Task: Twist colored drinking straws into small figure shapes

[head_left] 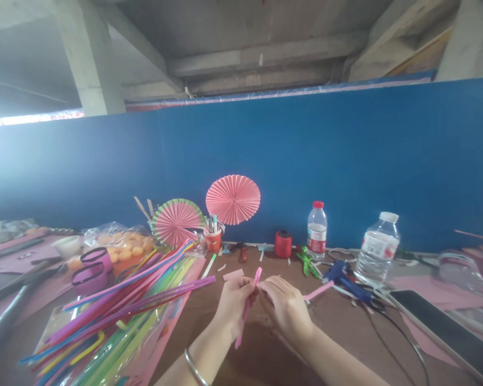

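Observation:
My left hand (236, 303), with a silver bangle on its wrist, is closed on a pink pipe cleaner (242, 321). One end of it stands up above the fingertips and the other hangs below the palm. My right hand (284, 308) meets the left at the fingertips, pinching at the same pink piece. Another pink length (320, 290) sticks out to the right behind my right hand; whether it joins the held piece is hidden. A small pink paper piece (234, 275) lies just beyond my left hand.
Colourful pipe cleaners (124, 300) spread over the left side. Pleated fans (233, 199), a pen cup (213, 239) and red thread spool (283, 244) stand behind. To the right are green pliers (307, 261), a blue glue gun (348, 281), two bottles (317, 233) and a phone (443, 327).

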Demonstrator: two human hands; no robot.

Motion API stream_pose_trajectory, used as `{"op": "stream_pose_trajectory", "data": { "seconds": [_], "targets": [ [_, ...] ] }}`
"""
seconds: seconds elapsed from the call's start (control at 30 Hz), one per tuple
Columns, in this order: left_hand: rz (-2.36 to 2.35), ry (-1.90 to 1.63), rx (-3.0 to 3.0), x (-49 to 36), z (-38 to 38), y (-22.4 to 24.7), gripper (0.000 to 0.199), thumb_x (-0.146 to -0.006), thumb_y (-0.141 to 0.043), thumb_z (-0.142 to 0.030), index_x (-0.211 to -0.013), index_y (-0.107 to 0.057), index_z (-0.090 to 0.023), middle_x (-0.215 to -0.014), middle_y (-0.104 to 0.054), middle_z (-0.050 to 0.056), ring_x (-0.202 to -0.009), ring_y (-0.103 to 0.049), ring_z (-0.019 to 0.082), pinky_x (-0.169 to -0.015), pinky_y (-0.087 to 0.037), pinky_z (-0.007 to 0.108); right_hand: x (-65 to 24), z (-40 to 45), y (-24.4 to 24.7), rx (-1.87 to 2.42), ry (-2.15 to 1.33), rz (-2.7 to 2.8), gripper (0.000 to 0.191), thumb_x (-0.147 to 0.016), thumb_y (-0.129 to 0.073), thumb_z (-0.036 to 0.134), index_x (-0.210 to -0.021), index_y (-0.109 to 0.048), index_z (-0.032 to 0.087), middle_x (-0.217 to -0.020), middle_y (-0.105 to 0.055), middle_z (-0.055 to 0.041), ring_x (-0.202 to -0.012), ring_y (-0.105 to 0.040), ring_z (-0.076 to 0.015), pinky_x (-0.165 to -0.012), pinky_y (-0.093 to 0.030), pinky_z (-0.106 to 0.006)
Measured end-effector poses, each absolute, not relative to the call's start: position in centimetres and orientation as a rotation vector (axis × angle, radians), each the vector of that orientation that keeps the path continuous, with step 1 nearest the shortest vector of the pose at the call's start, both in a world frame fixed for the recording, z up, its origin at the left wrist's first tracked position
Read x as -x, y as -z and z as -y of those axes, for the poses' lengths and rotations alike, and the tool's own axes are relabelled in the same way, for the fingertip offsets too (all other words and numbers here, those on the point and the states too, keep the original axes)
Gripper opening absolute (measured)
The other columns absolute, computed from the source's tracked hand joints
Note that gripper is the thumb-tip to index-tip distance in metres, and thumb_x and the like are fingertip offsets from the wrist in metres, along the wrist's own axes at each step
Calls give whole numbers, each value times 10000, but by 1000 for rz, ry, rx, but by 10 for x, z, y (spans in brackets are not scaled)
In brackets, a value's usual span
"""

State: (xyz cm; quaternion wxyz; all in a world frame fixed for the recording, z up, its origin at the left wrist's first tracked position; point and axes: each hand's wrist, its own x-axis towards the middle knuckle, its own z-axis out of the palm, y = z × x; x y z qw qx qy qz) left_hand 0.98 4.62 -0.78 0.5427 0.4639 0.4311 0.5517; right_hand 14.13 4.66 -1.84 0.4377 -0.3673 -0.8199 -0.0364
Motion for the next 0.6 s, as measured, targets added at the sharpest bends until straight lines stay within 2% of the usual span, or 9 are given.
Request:
{"op": "stream_pose_trajectory", "data": {
  "seconds": [0.37, 0.6],
  "targets": [
    [-763, -1264, -894, -10, -39, -5, 224, -639, -685, -306, -625, -572, -112, -506, -464, -42, -436, -377, 47, -450, -243, 179, -143, -49, 16, 868, -41, 1905, 204, -865, -389, 203, -779, -573, 189, -732, -566, -39, -686, -518, -147, -635, -396, -246],
    [-603, -1142, -760, -9, -35, -7, 128, -683, -661, -220, -693, -588, -115, -594, -566, 3, -516, -509, 84, -535, -368, 199, -140, -48, 17, 879, -83, 1861, 184, -858, -399, 201, -732, -532, 188, -708, -543, -26, -674, -495, -144, -630, -387, -246]
  ]
}}
